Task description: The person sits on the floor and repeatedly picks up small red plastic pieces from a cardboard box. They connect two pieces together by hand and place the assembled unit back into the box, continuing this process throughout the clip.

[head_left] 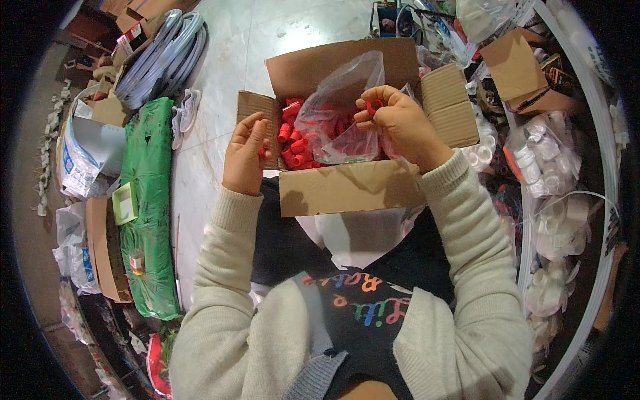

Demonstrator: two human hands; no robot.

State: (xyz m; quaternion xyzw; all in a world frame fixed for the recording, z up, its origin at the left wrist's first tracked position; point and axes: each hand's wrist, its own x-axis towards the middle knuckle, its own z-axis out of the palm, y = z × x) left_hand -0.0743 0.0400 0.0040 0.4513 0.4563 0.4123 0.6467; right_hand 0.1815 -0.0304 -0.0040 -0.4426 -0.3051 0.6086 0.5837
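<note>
An open cardboard box (353, 190) sits in front of me, full of short red plastic pipe fittings (298, 147). A clear plastic bag (343, 87) lies loosely over the right part of the heap. Above the box's right side, my right hand (403, 127) pinches one red fitting (375, 105) between thumb and fingers, its round opening showing. My left hand (245, 155) is at the box's left flap, fingers curled in. A bit of red shows at its palm, mostly hidden by the fingers, and looks like another fitting.
Coiled white tubing (167, 57) and a long green wrapped bundle (148, 213) lie to the left. Bags of white fittings (547, 157) and long white strips (527, 267) line the right. Another opened carton (513, 67) stands at the far right.
</note>
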